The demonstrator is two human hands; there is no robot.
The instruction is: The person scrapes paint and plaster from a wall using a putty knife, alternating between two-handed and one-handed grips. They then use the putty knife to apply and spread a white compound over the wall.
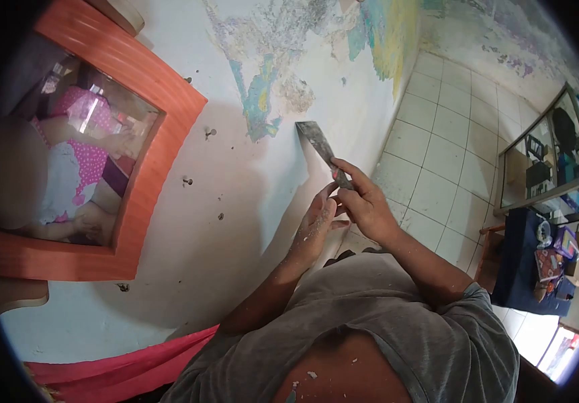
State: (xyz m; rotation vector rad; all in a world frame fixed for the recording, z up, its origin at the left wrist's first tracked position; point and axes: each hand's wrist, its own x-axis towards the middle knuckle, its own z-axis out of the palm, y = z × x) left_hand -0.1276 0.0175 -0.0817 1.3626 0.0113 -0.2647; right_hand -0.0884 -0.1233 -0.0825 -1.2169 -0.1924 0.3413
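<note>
My right hand (pixel 365 207) is closed around the handle end of a flat metal scraper (pixel 318 144), whose wide end points up and left, close to the white wall (pixel 343 101). Just left of it, my left hand (pixel 316 218) is held with its fingers apart, near the lower end of the scraper; whether it touches the tool is hard to tell. Specks of pale dust cover that hand. Above the scraper, peeling paint (pixel 260 97) shows blue, yellow and grey patches.
An orange-framed picture (pixel 135 195) hangs at left, beside nails (pixel 187 181) in the wall. Pink cloth (pixel 128 356) lies below. At right are floor tiles (pixel 430 154), a glass cabinet (pixel 538 154) and a dark-covered table (pixel 518 262) with boxes.
</note>
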